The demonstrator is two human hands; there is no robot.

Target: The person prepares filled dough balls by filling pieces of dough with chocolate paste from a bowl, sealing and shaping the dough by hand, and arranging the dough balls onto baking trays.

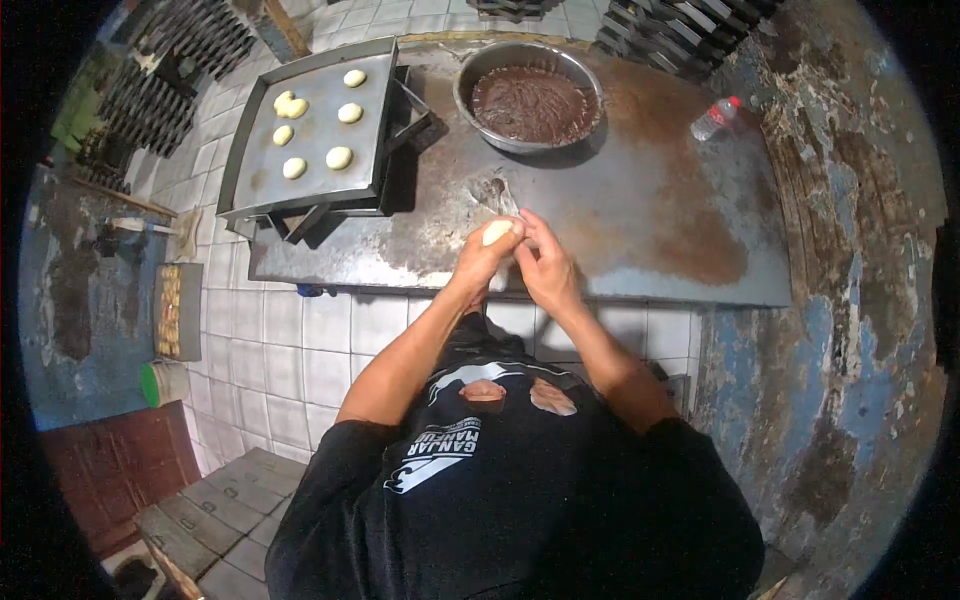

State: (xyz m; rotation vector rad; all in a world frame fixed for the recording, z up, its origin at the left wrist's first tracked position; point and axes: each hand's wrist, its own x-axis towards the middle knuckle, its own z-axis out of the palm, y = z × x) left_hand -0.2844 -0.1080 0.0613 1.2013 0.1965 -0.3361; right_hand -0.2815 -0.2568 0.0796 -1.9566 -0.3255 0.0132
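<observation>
Left hand: your left hand holds a pale yellow dough piece, which shows at the top of the curled fingers, above the near edge of the worktop.
Right hand: your right hand is close against the left, fingers bent toward the dough; whether it grips anything you cannot tell from here.
Utensil: a shiny utensil, smeared brown, shows just beyond your fingertips; its lower end is hidden.
Tray: up to your left, a metal tray sits tilted in view on a dark metal frame, bearing more pale dough balls, two of them touching.
Bowl: ahead of you, a round metal bowl holds thick dark brown filling.
Bottle: a clear bottle with a red cap is at the far right.
</observation>
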